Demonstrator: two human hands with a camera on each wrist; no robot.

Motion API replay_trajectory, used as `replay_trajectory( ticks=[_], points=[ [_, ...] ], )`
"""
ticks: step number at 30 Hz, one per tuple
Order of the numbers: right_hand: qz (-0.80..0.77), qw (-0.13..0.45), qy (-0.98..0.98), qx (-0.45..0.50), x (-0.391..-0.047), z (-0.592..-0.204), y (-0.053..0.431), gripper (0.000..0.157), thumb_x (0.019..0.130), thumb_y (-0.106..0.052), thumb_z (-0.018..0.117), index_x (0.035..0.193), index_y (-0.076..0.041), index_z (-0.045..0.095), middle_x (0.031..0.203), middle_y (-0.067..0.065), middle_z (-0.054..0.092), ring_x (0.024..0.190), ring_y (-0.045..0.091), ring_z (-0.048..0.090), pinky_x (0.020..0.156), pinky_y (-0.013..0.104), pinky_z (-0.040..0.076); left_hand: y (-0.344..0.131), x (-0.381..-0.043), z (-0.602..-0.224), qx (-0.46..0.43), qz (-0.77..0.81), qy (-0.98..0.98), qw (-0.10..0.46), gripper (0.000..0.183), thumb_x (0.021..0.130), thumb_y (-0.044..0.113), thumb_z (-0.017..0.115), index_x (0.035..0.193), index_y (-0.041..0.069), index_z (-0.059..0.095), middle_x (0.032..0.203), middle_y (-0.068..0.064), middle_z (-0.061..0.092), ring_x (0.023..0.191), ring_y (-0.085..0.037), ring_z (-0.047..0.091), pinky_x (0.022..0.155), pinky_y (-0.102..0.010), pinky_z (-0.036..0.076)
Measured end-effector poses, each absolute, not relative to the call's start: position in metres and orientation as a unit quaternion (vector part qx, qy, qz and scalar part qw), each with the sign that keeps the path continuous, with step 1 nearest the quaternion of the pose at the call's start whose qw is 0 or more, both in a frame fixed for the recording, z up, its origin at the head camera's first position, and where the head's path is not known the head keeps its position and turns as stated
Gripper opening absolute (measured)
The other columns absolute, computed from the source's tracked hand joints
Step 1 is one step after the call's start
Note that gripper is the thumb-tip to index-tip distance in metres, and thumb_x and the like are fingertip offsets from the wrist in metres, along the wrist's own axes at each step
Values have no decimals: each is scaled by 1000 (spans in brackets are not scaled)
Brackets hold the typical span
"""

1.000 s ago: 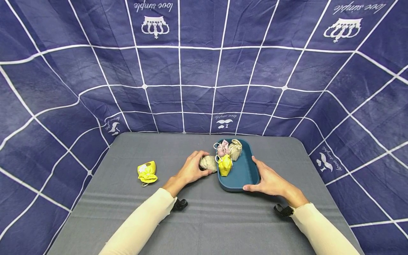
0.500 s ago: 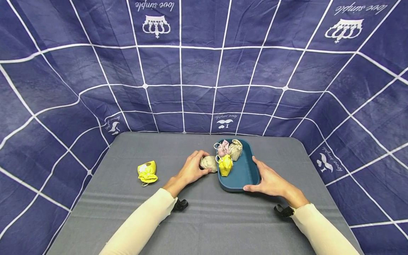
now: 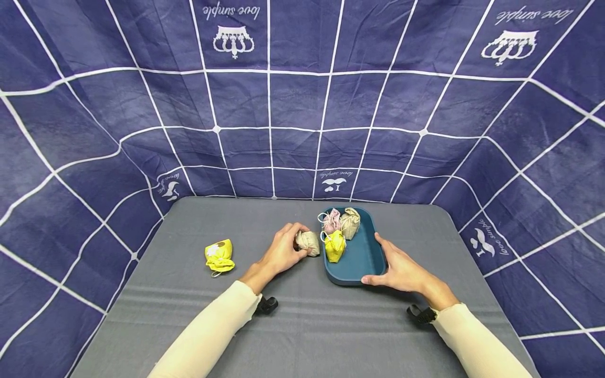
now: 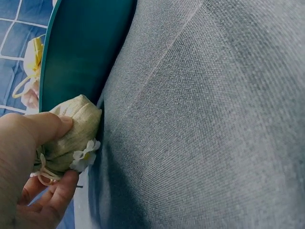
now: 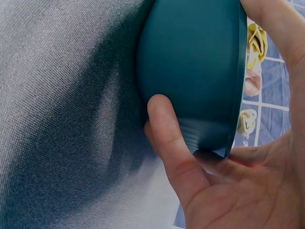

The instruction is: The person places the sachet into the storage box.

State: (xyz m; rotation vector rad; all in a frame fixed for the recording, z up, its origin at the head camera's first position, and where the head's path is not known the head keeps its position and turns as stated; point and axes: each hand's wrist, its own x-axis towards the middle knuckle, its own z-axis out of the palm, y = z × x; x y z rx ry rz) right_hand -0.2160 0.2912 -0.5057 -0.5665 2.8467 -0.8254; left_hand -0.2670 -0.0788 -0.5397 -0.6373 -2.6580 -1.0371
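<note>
My left hand (image 3: 283,251) pinches a beige drawstring pouch (image 4: 81,121) between thumb and fingers, just left of the blue tray (image 3: 361,260). A small white flower and a loose cord show on this pouch in the left wrist view. My right hand (image 3: 402,268) grips the tray's near right corner, its thumb at the front edge and its fingers along the right side. Inside the tray, toward its left and back, sit a pink pouch (image 3: 332,220), another beige pouch (image 3: 350,224) and a yellow pouch (image 3: 334,247).
A second yellow pouch (image 3: 219,256) lies on the grey cloth-covered table (image 3: 302,331), well to the left of my left hand. A dark blue curtain (image 3: 293,147) with white lines stands behind the table and along both sides.
The beige pouch in my left hand has shifted slightly left, leaving a narrow gap to the tray wall. My right hand and the tray stay in place.
</note>
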Motion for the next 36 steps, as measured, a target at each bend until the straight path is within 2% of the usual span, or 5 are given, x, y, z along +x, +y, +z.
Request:
replay_trajectory(
  ticks=[7, 11, 17, 27, 36],
  points=[
    [-274, 64, 941, -188, -214, -506, 291, 139, 86, -60, 99, 178, 12, 24, 178, 43, 41, 163, 59, 50, 131, 75, 45, -83, -261, -535, -214, -355, -903, 112, 52, 89, 10, 96, 136, 13, 75, 116, -10, 76, 98, -21, 68, 88, -38, 59],
    [-274, 68, 942, -183, -213, -507, 294, 139, 86, -61, 99, 179, 11, 24, 178, 42, 41, 164, 59, 49, 131, 74, 45, -84, -259, -534, -224, -353, -901, 118, 55, 89, 9, 93, 140, 12, 73, 122, -14, 78, 107, -29, 74, 94, -46, 62],
    [-280, 69, 940, -181, -214, -507, 293, 139, 87, -62, 98, 180, 9, 23, 181, 40, 39, 166, 58, 47, 132, 74, 44, -87, -258, -531, -231, -350, -896, 144, 63, 88, 7, 90, 148, 12, 71, 131, -15, 79, 121, -40, 75, 106, -57, 61],
    [-283, 63, 940, -179, -214, -505, 291, 139, 87, -62, 97, 180, 9, 22, 181, 40, 38, 166, 57, 47, 132, 74, 44, -88, -258, -516, -242, -362, -886, 160, 66, 89, 6, 86, 153, 13, 67, 133, -16, 76, 117, -34, 75, 102, -53, 64],
    [-282, 69, 940, -178, -214, -509, 293, 139, 87, -63, 97, 181, 8, 22, 182, 39, 38, 167, 57, 47, 132, 73, 44, -82, -258, -504, -243, -362, -884, 168, 66, 91, 11, 86, 153, 14, 63, 136, -16, 76, 101, -28, 72, 91, -43, 64]
  ],
)
